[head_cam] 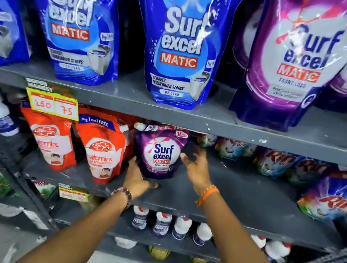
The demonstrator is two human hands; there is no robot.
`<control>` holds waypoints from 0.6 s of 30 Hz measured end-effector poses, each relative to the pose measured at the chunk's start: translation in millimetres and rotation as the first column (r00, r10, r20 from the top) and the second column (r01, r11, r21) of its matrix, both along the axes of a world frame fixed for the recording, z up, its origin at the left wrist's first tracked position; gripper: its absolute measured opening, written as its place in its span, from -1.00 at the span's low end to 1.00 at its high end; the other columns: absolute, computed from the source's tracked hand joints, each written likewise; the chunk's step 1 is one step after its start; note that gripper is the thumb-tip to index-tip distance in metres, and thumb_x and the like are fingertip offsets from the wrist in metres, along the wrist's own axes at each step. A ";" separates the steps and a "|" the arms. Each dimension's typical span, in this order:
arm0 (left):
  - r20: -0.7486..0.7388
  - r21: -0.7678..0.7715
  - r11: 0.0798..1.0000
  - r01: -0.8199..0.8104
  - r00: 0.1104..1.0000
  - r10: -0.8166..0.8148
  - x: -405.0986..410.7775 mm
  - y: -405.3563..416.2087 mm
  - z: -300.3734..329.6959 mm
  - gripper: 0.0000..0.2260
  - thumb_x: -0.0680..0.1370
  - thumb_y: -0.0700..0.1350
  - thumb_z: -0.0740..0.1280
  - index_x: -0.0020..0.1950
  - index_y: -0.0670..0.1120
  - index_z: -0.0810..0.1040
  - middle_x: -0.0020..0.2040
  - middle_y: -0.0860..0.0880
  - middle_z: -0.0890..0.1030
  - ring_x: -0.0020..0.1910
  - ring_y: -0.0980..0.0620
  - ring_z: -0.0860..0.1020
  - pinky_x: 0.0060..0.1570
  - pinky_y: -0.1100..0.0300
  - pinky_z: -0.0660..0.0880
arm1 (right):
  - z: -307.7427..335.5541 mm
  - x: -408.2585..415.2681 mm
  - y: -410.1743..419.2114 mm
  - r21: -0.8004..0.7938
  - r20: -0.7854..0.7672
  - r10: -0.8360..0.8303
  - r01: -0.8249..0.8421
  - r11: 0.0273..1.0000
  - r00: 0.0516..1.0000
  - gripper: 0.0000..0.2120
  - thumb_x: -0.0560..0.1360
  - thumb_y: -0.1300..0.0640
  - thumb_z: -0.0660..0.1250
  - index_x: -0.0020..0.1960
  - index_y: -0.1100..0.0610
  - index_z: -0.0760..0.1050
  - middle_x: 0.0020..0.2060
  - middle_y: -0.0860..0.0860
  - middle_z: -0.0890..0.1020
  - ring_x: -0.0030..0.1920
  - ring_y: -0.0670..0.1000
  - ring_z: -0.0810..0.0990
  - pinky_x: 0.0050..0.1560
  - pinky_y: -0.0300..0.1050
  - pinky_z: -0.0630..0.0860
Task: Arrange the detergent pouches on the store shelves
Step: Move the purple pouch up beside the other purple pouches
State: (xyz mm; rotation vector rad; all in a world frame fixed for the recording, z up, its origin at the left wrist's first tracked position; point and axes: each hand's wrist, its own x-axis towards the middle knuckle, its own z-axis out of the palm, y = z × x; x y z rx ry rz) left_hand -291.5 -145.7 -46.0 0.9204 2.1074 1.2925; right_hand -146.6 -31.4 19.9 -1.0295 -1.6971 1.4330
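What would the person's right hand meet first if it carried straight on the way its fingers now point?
The right hand, open, points up and into the middle shelf, beside the small purple Surf Excel pouch. Straight on, it would likely pass the pouch's right edge into the dark gap behind; depth there is unclear.

On the top shelf (259, 131) we count three blue pouches (181, 48) and two purple pouches (296, 66). Below — two red pouches (99, 149), one small purple pouch (161, 152), and two hands (137, 179) reaching in.
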 end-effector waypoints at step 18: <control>-0.153 0.013 0.993 -0.114 0.982 0.114 23.4 -12.3 -17.4 -0.11 0.17 0.01 0.67 0.41 -0.08 0.34 0.26 -0.09 0.62 0.23 -0.11 0.59 0.16 -0.04 0.57 | -29.7 14.8 10.9 0.089 0.063 0.110 -0.115 0.989 0.992 -0.89 0.58 0.34 0.28 0.07 0.21 0.51 -0.03 0.08 0.68 -0.03 -0.05 0.61 0.05 -0.22 0.59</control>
